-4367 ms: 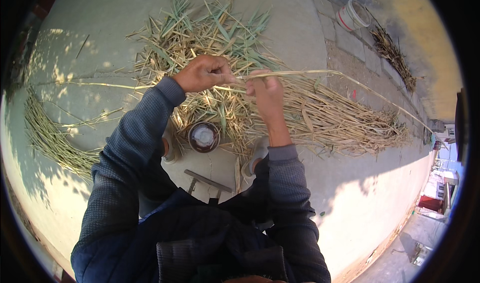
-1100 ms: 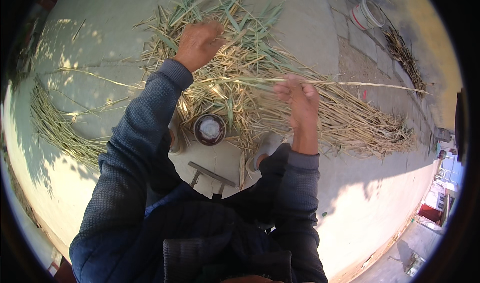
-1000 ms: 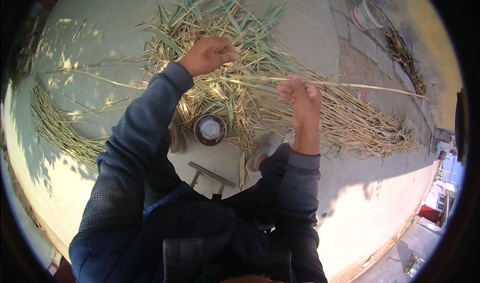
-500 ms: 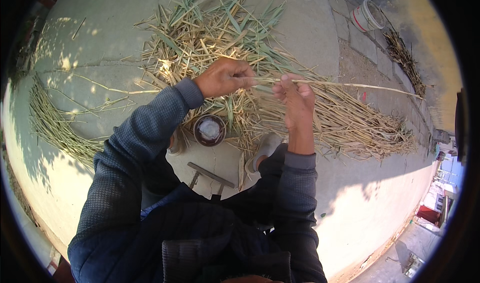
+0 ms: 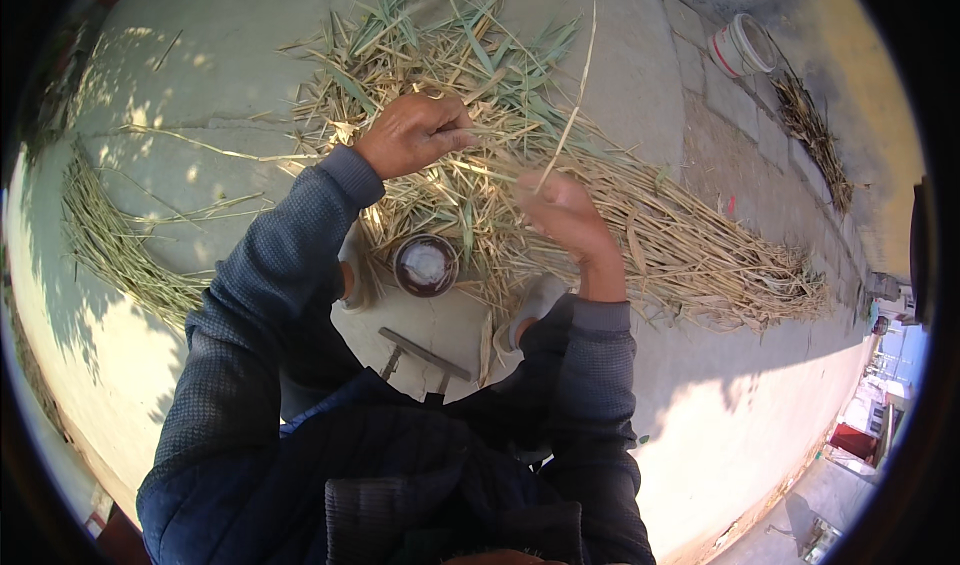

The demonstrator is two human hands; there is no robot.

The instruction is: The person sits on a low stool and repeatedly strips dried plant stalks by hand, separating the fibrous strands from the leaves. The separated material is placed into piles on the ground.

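My blurred right hand [image 5: 564, 212] is closed on a pale stalk [image 5: 579, 100] that slants away from me across the leafy heap [image 5: 400, 57] on the ground [image 5: 635, 65], while my left hand [image 5: 418, 135] hangs over that heap, thumb and fingertips together, though I cannot tell whether they grip anything.

Strong daylight bleaches the concrete ground [image 5: 740, 475] nearly white at lower right and lower left, while the pile of reed stalks and leaves [image 5: 400, 55] lies mostly in softer shade, and dappled sun flecks the upper left. The dark vest [image 5: 240, 515] sinks toward black with little detail, and the far right background is small and washed out. Motion blur smears the right hand [image 5: 560, 210], whereas the left hand [image 5: 415, 135] looks fairly crisp; the fisheye lens bows straight edges toward a black rim.
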